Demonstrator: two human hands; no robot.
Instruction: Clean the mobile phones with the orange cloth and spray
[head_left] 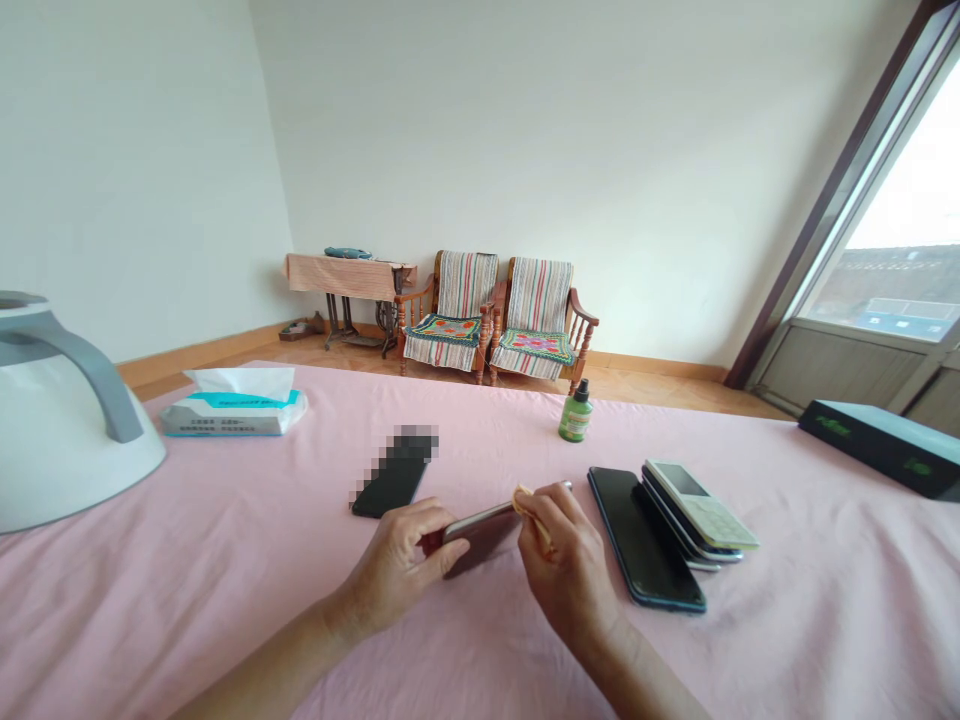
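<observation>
My left hand (405, 558) grips the left end of a smartphone (487, 540), thumb on the near face and fingers behind. The phone is tilted up off the cloth, with its long edge on top. In my right hand (566, 555) a small yellowish cloth (531, 515) is pinched against the phone's upper edge near its right end. Beyond my left hand lies a dark phone (394, 480), its far part blurred out. To the right of my right hand rests a black phone (649, 540), beside a stack of phones topped by a pale keypad phone (701, 500).
A pink cloth (247, 600) covers the table. On it stand a white kettle (67, 430) at left, a tissue pack (232, 412), a green spray bottle (575, 415) and a black box (885, 445) at right. Two chairs (466, 300) stand beyond the table.
</observation>
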